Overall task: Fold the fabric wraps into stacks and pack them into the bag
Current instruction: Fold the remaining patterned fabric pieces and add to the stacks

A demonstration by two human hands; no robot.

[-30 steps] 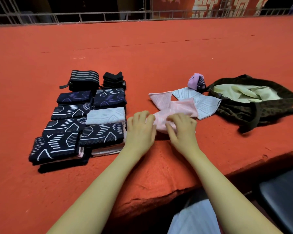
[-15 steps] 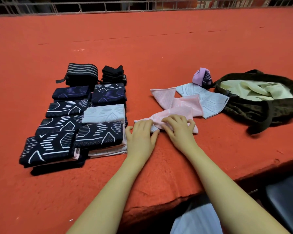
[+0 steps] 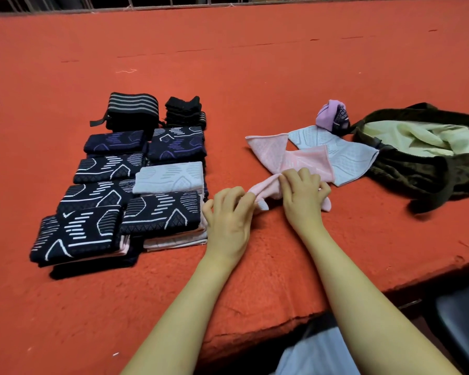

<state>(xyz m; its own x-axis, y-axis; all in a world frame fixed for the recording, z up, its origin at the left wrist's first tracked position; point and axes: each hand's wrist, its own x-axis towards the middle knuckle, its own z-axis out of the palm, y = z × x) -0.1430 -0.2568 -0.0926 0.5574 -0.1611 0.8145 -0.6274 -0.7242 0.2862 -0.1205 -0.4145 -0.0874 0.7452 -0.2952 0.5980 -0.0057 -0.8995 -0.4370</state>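
A pink fabric wrap [image 3: 303,158] lies unfolded in the middle of the red table, its near end bunched up. My left hand [image 3: 229,215] pinches that near end at the left. My right hand [image 3: 302,197] presses and grips the same end from the right. A pale blue wrap [image 3: 344,155] lies partly under the pink one. Folded dark patterned wraps [image 3: 160,212] and a folded pale one [image 3: 171,175] sit in stacks to the left. The dark green bag [image 3: 406,174] with pale yellow lining lies open at the right.
A purple balled wrap [image 3: 332,116] rests next to the bag's mouth. A striped black roll [image 3: 132,109] and a black folded pile [image 3: 184,110] stand behind the stacks. The table's front edge [image 3: 295,320] runs below my forearms. A dark seat [image 3: 460,320] is at lower right.
Both hands have gathered the near end of the pink wrap and lifted it slightly; the left hand went from lying flat to pinching. The camera has tilted down a little.
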